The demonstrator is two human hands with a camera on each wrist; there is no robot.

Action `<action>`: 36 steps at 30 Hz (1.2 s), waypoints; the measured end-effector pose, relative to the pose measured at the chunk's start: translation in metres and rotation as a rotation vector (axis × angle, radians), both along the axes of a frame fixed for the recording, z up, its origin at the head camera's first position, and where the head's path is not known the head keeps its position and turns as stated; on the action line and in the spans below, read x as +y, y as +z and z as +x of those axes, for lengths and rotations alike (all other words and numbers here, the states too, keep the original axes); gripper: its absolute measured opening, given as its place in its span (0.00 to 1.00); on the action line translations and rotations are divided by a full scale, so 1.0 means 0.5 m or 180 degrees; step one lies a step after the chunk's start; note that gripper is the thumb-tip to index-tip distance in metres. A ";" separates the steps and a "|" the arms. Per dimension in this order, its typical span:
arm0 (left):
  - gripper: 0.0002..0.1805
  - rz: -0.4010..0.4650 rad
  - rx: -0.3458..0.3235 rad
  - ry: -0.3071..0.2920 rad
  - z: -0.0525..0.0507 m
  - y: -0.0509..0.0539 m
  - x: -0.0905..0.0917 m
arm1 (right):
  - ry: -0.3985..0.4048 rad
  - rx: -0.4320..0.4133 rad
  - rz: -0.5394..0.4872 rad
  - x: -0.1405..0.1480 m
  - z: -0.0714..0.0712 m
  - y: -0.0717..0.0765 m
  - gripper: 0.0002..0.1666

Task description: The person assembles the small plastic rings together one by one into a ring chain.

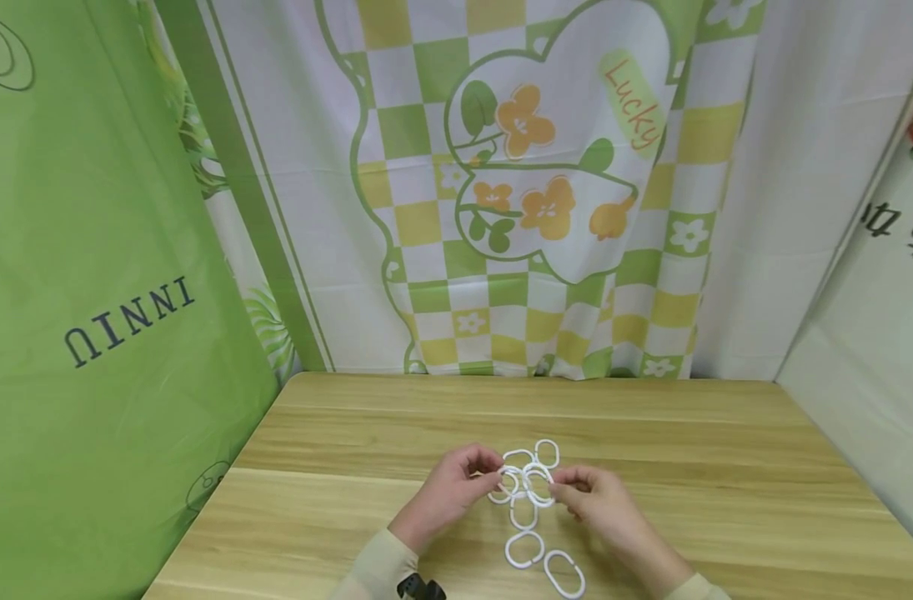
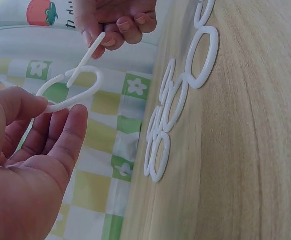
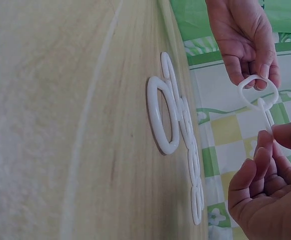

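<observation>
Two white plastic shower curtain rings are held up above the table. My left hand (image 1: 448, 493) pinches one ring (image 2: 100, 82) between thumb and fingers; its small gap shows in the left wrist view. My right hand (image 1: 600, 507) pinches the other ring (image 3: 267, 119), which stands edge-on to the first. The two rings meet near the first ring's gap; whether they are linked I cannot tell. Below lie several more oval rings on the wood, among them a loose one (image 3: 154, 114) near the front.
The wooden table (image 1: 726, 433) reaches back to a checked, flowered curtain (image 1: 441, 300). A green cloth (image 1: 126, 417) hangs along the left side and a white one (image 1: 869, 358) along the right. A black band (image 1: 420, 588) sits on the left wrist.
</observation>
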State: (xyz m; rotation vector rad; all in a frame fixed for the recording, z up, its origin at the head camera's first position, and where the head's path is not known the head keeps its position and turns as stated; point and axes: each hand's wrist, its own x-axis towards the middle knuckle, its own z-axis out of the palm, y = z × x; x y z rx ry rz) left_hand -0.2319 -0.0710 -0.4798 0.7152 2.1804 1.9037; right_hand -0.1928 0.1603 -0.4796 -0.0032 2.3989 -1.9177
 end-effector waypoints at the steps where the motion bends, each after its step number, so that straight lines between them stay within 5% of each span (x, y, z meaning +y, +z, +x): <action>1: 0.08 0.0034 -0.0009 0.0008 0.000 -0.001 0.000 | 0.0010 -0.0002 -0.0002 -0.001 0.001 0.000 0.13; 11: 0.09 0.0071 -0.0035 0.0056 -0.009 -0.007 -0.007 | 0.0139 -0.0030 -0.0170 -0.005 0.008 -0.005 0.11; 20: 0.07 0.0113 -0.0030 0.0062 -0.011 -0.011 -0.009 | 0.0500 -0.0025 -0.0289 -0.004 0.012 -0.014 0.15; 36: 0.11 0.0271 -0.0191 -0.0127 -0.002 -0.014 -0.009 | 0.0994 -0.0220 -0.0555 0.001 0.016 -0.022 0.17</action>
